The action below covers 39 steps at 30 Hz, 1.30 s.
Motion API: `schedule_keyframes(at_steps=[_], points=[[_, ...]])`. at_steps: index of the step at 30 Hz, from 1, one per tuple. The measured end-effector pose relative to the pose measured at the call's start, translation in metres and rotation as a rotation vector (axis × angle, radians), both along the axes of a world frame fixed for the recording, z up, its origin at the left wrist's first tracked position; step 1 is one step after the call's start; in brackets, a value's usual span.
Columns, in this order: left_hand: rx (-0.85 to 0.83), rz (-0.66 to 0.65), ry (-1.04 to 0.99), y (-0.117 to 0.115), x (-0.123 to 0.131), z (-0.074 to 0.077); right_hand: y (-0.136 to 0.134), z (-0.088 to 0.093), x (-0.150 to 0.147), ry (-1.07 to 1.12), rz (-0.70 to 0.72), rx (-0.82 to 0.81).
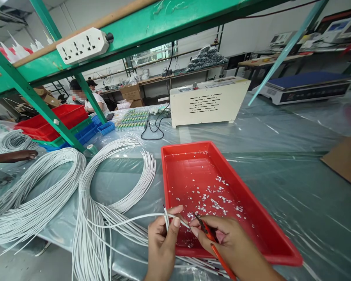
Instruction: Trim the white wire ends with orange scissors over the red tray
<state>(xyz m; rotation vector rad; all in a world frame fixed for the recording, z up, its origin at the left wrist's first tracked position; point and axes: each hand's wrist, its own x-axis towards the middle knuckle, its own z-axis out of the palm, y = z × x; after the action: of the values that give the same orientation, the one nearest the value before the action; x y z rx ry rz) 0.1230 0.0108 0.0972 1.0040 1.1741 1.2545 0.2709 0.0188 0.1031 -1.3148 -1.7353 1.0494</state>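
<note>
My left hand (163,244) is closed on a white cable (134,217), pinched between thumb and fingers over the near left corner of a red tray (256,201). Red-handled wire cutters (220,255) rest in my right hand (231,238), their dark jaws pointing up and left. My right thumb and forefinger meet at the cable's end, just beside my left hand. Small silvery scraps (218,203) lie scattered over the tray floor. The cable leads back to a large coiled bundle of white cables (89,218) on my left.
Another cable bundle (58,183) lies farther left, near another person's hand (22,155). Behind the tray stand a cream machine (210,103) and a scale (307,88). Green shelf posts (36,97) and stacked bins (52,121) occupy the left. Cardboard (345,160) lies at right.
</note>
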Motion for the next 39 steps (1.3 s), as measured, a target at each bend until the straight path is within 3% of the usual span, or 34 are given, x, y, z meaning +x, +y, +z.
schedule_keyframes(at_steps=[6,10,14,20,22,24,30,32,36,39], points=[[0.005,-0.022,0.057,0.002,0.0,-0.003,0.003,0.005,0.006,-0.255,0.078,0.255],[-0.024,-0.074,0.067,0.003,0.001,-0.006,0.005,0.005,0.006,-0.3,0.092,0.624],[-0.026,-0.088,0.062,0.004,0.002,-0.003,0.006,0.0,0.001,-0.507,0.123,0.933],[-0.119,-0.159,-0.025,0.014,-0.005,-0.002,0.007,-0.002,0.003,-0.576,0.186,1.084],[-0.178,-0.205,-0.083,0.018,-0.007,-0.003,0.007,-0.002,0.005,-0.502,0.179,1.042],[-0.197,-0.228,-0.108,0.021,-0.007,-0.005,0.007,-0.001,0.007,-0.382,0.15,0.901],[-0.051,-0.284,0.069,0.004,-0.006,-0.01,0.008,0.003,0.012,-0.259,0.056,0.425],[0.165,-0.223,0.176,-0.008,-0.007,-0.009,0.009,0.004,0.013,-0.271,0.043,0.38],[0.708,0.083,0.473,-0.019,-0.009,-0.006,0.008,0.007,0.011,-0.257,0.067,0.35],[0.892,0.047,0.749,-0.013,-0.01,-0.006,0.005,0.009,0.007,-0.249,0.092,0.253]])
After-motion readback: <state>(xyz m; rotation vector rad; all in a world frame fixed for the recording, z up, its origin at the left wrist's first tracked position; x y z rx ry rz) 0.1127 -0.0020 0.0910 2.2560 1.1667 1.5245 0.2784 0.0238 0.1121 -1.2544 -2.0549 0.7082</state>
